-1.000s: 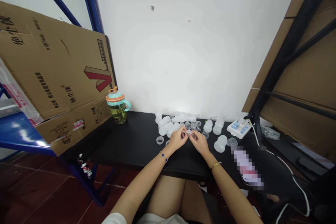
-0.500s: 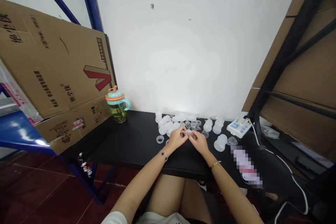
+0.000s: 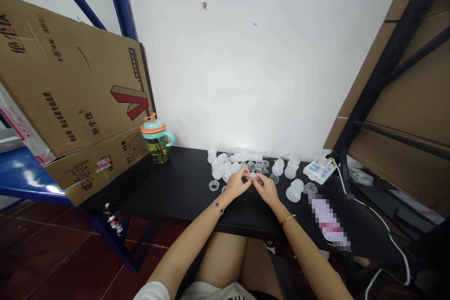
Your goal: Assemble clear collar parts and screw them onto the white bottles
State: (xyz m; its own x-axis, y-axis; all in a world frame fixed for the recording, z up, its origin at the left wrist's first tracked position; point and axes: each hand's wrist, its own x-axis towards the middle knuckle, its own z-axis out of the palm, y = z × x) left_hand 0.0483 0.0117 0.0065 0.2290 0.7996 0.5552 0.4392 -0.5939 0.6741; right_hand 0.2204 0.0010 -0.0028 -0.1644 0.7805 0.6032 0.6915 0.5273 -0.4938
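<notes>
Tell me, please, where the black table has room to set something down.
The widest bare stretch of table lies between the jug and the leftmost ring; a small patch shows between the right hand and the frontmost bottle. It is crowded beyond that hand and the left hand, with bottles and clear caps.

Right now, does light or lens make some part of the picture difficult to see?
Head view: glare on the blue shelf, white wall brightest near its middle, red floor dim, edges apparently stretched, held ring lacking fine detail.

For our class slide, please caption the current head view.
Both hands hold a small translucent ring above a black table.
</notes>
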